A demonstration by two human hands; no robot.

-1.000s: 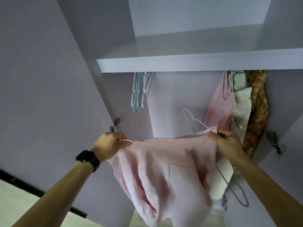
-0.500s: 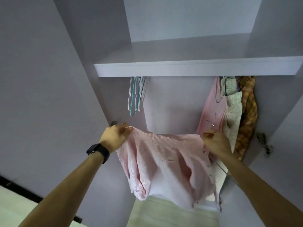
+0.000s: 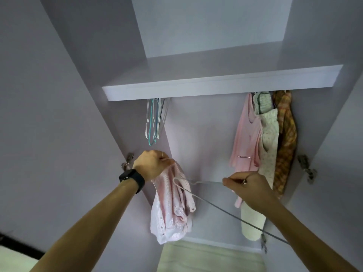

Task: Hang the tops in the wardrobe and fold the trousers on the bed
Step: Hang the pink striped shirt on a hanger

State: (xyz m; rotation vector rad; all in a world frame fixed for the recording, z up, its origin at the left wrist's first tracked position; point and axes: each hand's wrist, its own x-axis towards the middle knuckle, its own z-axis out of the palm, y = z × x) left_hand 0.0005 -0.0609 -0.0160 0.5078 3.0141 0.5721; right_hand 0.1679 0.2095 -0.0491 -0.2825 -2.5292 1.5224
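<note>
Head view: left hand (image 3: pixel 151 165) grips the bunched pink striped shirt (image 3: pixel 172 209), which hangs below it. Right hand (image 3: pixel 249 185) pinches a wire hanger (image 3: pixel 235 216) whose far end reaches the shirt.

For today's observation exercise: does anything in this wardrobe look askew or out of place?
Yes: the pink striped shirt dangles bunched from the left hand, not draped on the wire hanger in the right hand, unlike the hung tops.

Left hand (image 3: pixel 151 165) grips shirt (image 3: pixel 170 209); right hand (image 3: pixel 249 185) holds hanger (image 3: pixel 216 206).
</note>
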